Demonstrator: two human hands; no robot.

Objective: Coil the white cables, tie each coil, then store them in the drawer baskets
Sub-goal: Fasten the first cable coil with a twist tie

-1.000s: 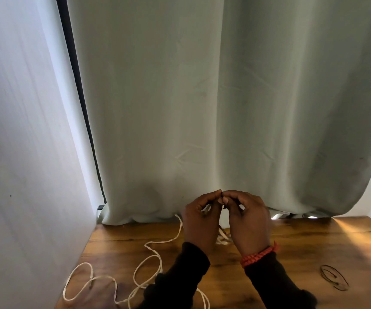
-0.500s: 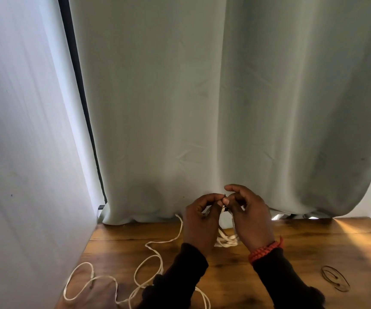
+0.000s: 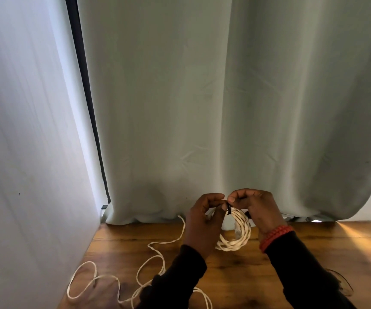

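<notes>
Over wooden tabletop (image 3: 314, 241) our left hand (image 3: 204, 221) and right hand (image 3: 258, 210) both pinch thin dark tie (image 3: 229, 209) round coiled white cable bundle (image 3: 239, 233), lifted so loops hang free for tying.

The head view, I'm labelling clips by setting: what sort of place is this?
Probably a home room, at a window corner: a brown wooden table stands against a long pale grey-green curtain beside a plain white wall. Nothing shows which room.

Black long sleeves (image 3: 302, 270); a red beaded bracelet (image 3: 275, 236) circles the right wrist.
</notes>
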